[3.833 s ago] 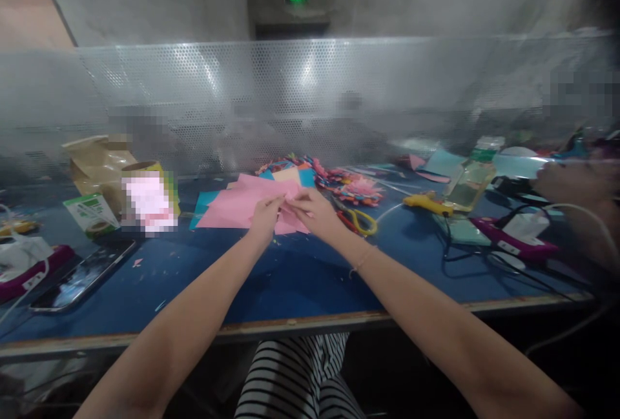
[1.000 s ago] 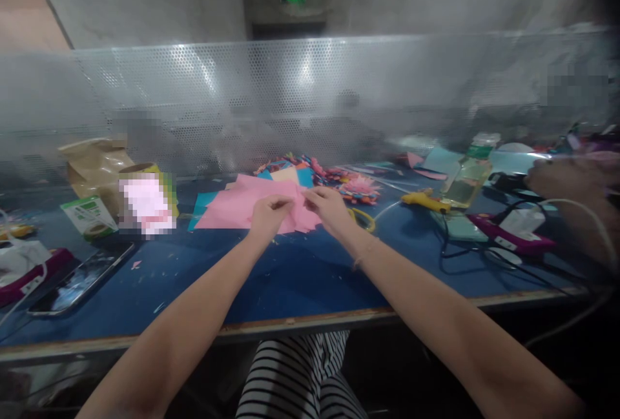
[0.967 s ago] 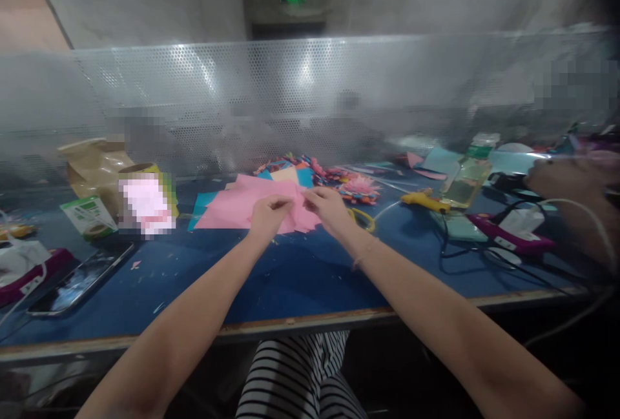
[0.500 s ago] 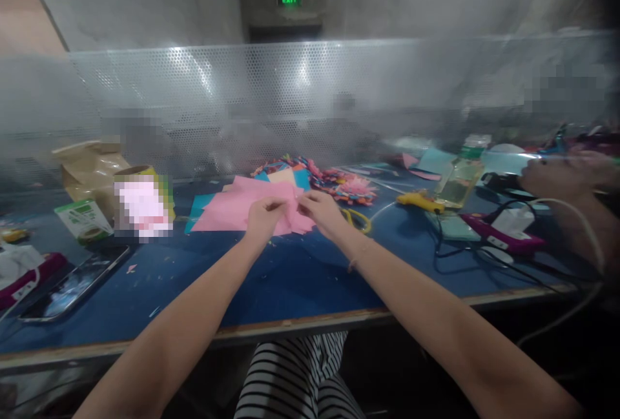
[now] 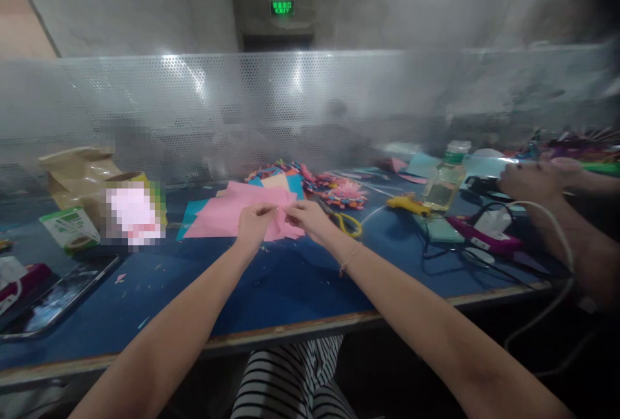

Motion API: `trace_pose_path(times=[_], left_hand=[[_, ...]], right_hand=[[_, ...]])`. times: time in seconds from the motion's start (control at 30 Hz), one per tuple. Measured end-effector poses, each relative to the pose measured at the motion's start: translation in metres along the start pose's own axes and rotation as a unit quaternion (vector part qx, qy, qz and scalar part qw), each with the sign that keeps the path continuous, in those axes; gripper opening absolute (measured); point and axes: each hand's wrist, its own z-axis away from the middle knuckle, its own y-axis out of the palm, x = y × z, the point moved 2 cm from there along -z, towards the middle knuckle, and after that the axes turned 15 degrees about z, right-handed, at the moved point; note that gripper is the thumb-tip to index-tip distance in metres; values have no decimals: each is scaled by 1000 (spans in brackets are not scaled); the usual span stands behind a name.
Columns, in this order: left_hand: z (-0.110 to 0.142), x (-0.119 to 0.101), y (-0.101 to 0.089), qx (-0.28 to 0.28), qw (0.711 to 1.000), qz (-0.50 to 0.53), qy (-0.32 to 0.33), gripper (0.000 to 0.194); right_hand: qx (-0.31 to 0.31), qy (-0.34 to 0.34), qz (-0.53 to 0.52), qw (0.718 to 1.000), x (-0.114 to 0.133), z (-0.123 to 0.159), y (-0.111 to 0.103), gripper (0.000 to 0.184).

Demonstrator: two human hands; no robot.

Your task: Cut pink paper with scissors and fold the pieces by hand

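Note:
Sheets of pink paper [image 5: 217,215] lie overlapped on the blue table, with blue and cream sheets partly showing beneath and behind. Over their right part, my left hand [image 5: 254,220] has thumb and fingers pinched together on a piece of pink paper [image 5: 279,214]. Facing it closely, my right hand [image 5: 307,217] pinches the same pink piece from the other side. The piece's exact shape is hard to make out against the pink sheets. Just right of my right hand lie yellow-handled scissors [image 5: 351,225]. Behind the paper is a heap of colourful paper flowers [image 5: 346,193].
A phone [image 5: 62,296], a small green-white box [image 5: 77,230] and a brown paper bag [image 5: 80,177] are at the left. To the right stand a clear bottle [image 5: 445,180], a yellow glue gun [image 5: 407,204] and a purple power strip [image 5: 489,238] with cables. Another person's hands [image 5: 527,180] are beyond.
The view has shifted slightly, so the table's things appear a little further left and lower. Both hands keep pinching the pink piece. The other person's hands have moved closer together.

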Motion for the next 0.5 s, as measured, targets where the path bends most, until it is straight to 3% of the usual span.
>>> trace_pose_path(times=[0.23, 0.5], left_hand=[[-1, 0, -2, -14, 1000, -16, 9, 18], [-3, -5, -4, -38, 998, -36, 21, 21]], right_hand=[[40, 25, 23, 999, -1, 1, 6, 24], [150, 57, 47, 986, 5, 10, 13, 22]])
